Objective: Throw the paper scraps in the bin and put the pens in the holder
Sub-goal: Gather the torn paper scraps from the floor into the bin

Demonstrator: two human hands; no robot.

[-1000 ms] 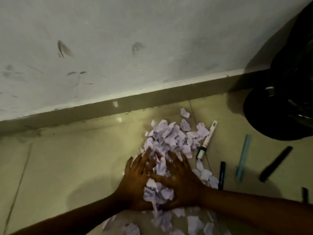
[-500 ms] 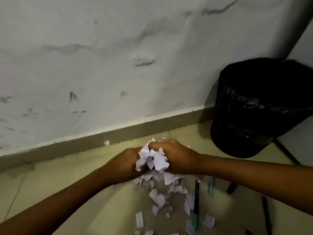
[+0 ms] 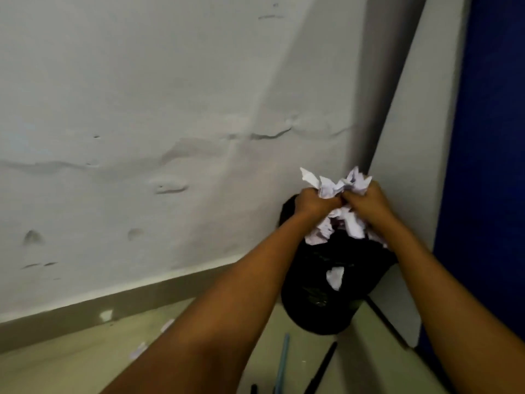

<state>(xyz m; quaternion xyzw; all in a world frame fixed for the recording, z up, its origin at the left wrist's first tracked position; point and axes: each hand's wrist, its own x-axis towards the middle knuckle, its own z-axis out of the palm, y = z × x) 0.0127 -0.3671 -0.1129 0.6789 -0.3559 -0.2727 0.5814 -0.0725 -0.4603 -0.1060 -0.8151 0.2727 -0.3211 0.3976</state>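
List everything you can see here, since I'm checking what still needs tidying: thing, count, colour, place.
Paper scraps: one bunch, white, squeezed between both hands above the bin; one piece dropping in front of the bin; a few on the floor at left.
Bin: one, black with a black liner, in the corner by the wall.
Pens: one light blue, one black, on the floor in front of the bin; another dark tip at the bottom edge.
Wall: white, scuffed.
Floor: pale tiles.
Panel: blue, at right.
Left hand: closed on scraps.
Right hand: closed on scraps.
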